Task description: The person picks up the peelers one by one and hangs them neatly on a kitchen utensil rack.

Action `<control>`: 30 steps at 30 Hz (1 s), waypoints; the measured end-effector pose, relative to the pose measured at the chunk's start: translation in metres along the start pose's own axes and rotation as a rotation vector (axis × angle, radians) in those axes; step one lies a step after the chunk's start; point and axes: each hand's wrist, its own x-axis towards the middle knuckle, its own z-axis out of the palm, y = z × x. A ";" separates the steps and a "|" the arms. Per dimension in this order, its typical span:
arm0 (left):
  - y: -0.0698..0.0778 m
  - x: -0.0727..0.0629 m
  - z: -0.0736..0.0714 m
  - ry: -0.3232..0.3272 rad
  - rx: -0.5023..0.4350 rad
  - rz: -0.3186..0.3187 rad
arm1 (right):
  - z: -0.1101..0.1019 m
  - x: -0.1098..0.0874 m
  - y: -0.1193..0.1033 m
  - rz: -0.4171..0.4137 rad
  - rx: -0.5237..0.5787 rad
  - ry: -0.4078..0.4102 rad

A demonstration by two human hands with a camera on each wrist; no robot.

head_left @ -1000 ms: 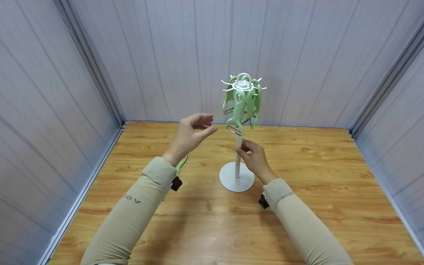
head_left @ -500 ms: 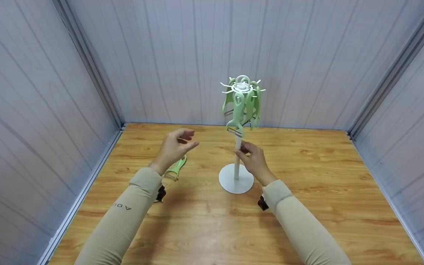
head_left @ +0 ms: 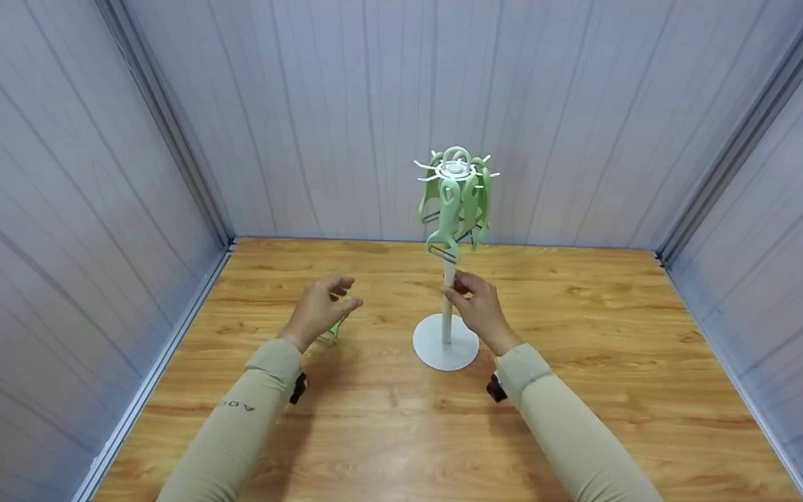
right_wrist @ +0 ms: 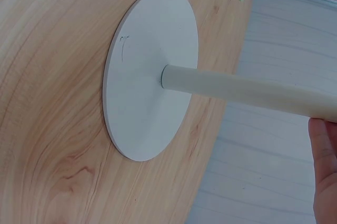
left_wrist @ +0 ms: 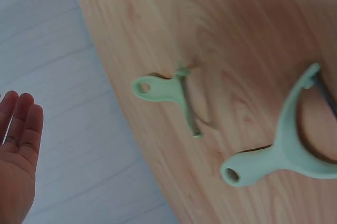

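My right hand (head_left: pixel 478 305) pinches the pole of a white stand (head_left: pixel 447 326) between thumb and fingers, about midway up. The stand is upright, its round base (right_wrist: pixel 142 119) flat on the table. Several green peelers (head_left: pixel 449 209) hang from the hooks at its top. To the left, my left hand (head_left: pixel 318 310) is held above the table with thumb and fingers apart and nothing between them. A green peeler (head_left: pixel 332 333) lies below it, partly hidden by the hand. Two peelers show in the left wrist view: a smaller-looking peeler (left_wrist: pixel 160 90) and a nearer peeler (left_wrist: pixel 279 153).
The wooden table (head_left: pixel 394 432) is enclosed by pale panel walls (head_left: pixel 332 125) at the back and both sides. Some white hooks (head_left: pixel 424 164) at the stand's top left carry no peeler.
My left hand has moved away from the hanging peelers, left and down to above the peeler on the table. The right hand has stayed on the pole.
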 end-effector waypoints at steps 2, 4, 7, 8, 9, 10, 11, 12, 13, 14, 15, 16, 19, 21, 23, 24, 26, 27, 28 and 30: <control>-0.007 -0.003 0.003 -0.009 0.016 -0.030 | 0.000 -0.001 0.001 0.000 -0.008 -0.013; -0.013 -0.005 0.005 -0.010 0.014 -0.057 | 0.000 -0.001 0.001 -0.003 -0.014 -0.023; -0.021 -0.007 0.007 -0.008 0.015 -0.083 | 0.000 -0.001 0.000 0.005 -0.023 -0.031; -0.023 -0.007 0.008 -0.007 0.016 -0.093 | -0.001 -0.001 0.000 0.009 -0.027 -0.032; -0.025 -0.007 0.009 -0.007 0.018 -0.105 | -0.001 -0.001 0.000 0.017 -0.029 -0.033; -0.027 -0.007 0.009 -0.007 0.021 -0.115 | -0.001 0.000 0.000 0.023 -0.031 -0.033; -0.029 -0.007 0.010 -0.007 0.029 -0.126 | -0.001 0.000 0.000 0.027 -0.032 -0.032; -0.030 -0.007 0.011 -0.008 0.035 -0.137 | -0.001 0.000 -0.001 0.029 -0.033 -0.031; -0.032 -0.006 0.012 -0.007 0.041 -0.146 | -0.001 0.000 -0.001 0.028 -0.032 -0.030; -0.034 -0.006 0.012 -0.008 0.047 -0.151 | -0.001 0.000 -0.001 0.024 -0.033 -0.027; -0.035 -0.005 0.013 -0.009 0.055 -0.158 | -0.001 0.000 -0.001 0.019 -0.034 -0.024; -0.036 -0.005 0.014 -0.012 0.060 -0.163 | -0.001 0.000 -0.001 0.015 -0.036 -0.022; -0.040 -0.002 0.017 -0.020 0.062 -0.192 | -0.001 0.000 0.000 0.011 -0.040 -0.021; -0.043 -0.001 0.019 -0.033 0.060 -0.214 | -0.001 0.000 0.000 0.019 -0.039 -0.025; -0.045 0.001 0.021 -0.044 0.059 -0.233 | -0.001 0.000 -0.001 0.029 -0.034 -0.028; -0.046 0.001 0.023 -0.051 0.063 -0.241 | -0.001 0.000 -0.001 0.033 -0.031 -0.027; -0.048 0.003 0.025 -0.061 0.075 -0.252 | -0.002 0.000 -0.002 0.036 -0.022 -0.027; -0.049 0.004 0.026 -0.064 0.080 -0.258 | -0.001 0.000 -0.001 0.036 -0.017 -0.025; -0.050 0.004 0.028 -0.067 0.088 -0.261 | -0.001 0.000 -0.002 0.034 -0.010 -0.024; -0.052 0.004 0.030 -0.074 0.101 -0.271 | -0.001 0.001 -0.001 0.029 0.006 -0.022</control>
